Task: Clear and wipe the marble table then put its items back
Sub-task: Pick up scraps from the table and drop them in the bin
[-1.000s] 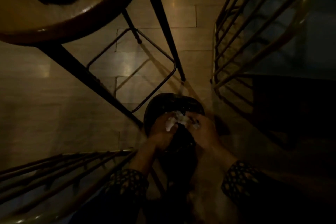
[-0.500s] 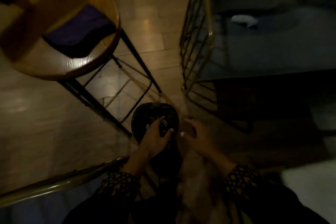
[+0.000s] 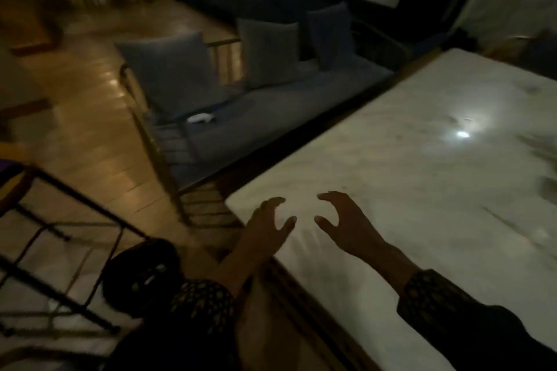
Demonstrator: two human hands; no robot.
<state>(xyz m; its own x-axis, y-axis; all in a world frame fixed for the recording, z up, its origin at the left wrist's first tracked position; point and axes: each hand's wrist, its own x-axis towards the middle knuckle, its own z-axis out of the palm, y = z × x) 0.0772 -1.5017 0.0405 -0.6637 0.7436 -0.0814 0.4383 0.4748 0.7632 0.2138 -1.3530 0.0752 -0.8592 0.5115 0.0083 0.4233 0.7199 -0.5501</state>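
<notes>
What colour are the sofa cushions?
The cushions look dark grey-blue in the dim light, seen in the head view.

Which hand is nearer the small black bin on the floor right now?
Left. The left hand hangs over the marble table corner, just above and right of the black bin. The right hand is further right over the tabletop. Both hold nothing.

Glossy veined marble table [image 3: 422, 159] (lamp glare on it), matt cloth sofa [image 3: 271, 105], shiny wooden floor [image 3: 90, 129].
</notes>
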